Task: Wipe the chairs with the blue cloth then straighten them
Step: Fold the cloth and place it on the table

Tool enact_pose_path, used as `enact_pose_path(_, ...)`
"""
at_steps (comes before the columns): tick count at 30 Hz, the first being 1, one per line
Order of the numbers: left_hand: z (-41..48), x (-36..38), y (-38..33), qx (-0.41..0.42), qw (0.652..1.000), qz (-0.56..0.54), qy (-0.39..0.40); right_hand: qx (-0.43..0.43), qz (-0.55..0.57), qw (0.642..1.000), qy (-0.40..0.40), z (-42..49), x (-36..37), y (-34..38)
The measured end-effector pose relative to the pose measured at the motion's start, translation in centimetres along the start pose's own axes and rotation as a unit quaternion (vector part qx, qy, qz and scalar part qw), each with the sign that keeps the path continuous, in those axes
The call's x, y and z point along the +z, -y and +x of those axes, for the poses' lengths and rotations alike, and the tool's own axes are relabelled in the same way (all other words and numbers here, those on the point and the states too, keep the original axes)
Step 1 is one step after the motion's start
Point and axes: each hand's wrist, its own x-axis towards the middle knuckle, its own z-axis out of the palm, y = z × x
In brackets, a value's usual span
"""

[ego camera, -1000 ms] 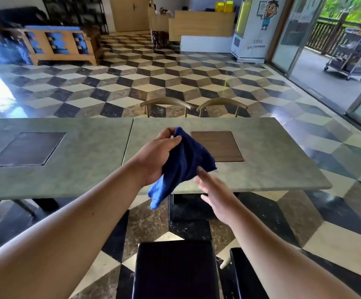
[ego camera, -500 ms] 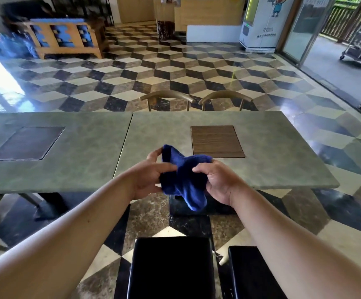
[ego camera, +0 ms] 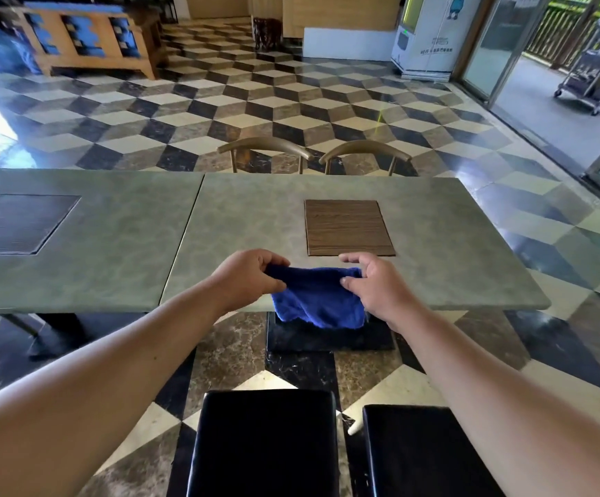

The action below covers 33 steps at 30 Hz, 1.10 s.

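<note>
blue cloth stretched between both hands over the worktop edge

a tiled floor (ego camera: 291,102) in a cube pattern of dark, cream and brown fills the room. across the middle stands a long grey-green stone worktop (ego camera: 434,245), made of two slabs set end to end with a thin seam between them. the left slab has a dark inset panel (ego camera: 18,224); the right slab has a wood-grain inset panel (ego camera: 348,227).

at the bottom of the view, on the near side, stand two seats side by side: the left black chair (ego camera: 266,443) and the right black chair (ego camera: 424,453), a narrow gap between them. on the far side, only the bent wooden backs show above the slab: the left curved-back chair (ego camera: 266,145) and the right curved-back chair (ego camera: 366,147), their ends nearly meeting.

the blue cloth (ego camera: 316,299) hangs in the air over the near edge of the right slab, just in front of the wood-grain panel, its top edge pulled straight and its lower part drooping below the slab edge. the left hand (ego camera: 244,278) pinches the cloth's upper left corner with curled fingers. the right hand (ego camera: 373,285) holds the upper right corner between thumb and fingers, the index finger held out straight.
</note>
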Motion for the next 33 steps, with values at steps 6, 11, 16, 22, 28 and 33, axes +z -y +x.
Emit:
enact_pose_path(6, 4.1, 2.2, 2.6, 0.045, 0.972, 0.223, -0.051, -0.072, -0.202, 0.977, 0.014, 2.3, -0.5, -2.9)
enact_pose_path(11, 8.9, 4.8, 5.7, 0.038, 0.958, 0.281, -0.037, -0.091, -0.3, 0.949, 0.004, 5.9, -0.6, -5.8)
enact_pose_path(16, 14.2, 8.5, 7.5, -0.087, 0.993, 0.075, -0.005, 0.01, -0.211, 0.978, 0.005, 11.1, 0.1, -10.4)
enact_pose_path(22, 19.0, 13.7, 9.2, -0.209, 0.955, -0.208, -0.018, 0.196, 0.058, 0.979, 0.0, 16.7, 1.9, -16.1)
enact_pose_path(28, 21.4, 18.4, 11.1, -0.231, 0.945, -0.215, -0.082, 0.151, 0.037, 0.987, -0.032, 18.8, 4.5, -19.1)
enact_pose_path(33, 20.7, 19.8, 13.1, -0.081, 0.97, 0.22, 0.072, 0.021, -0.172, 0.978, 0.119, 17.3, 6.6, -20.1)
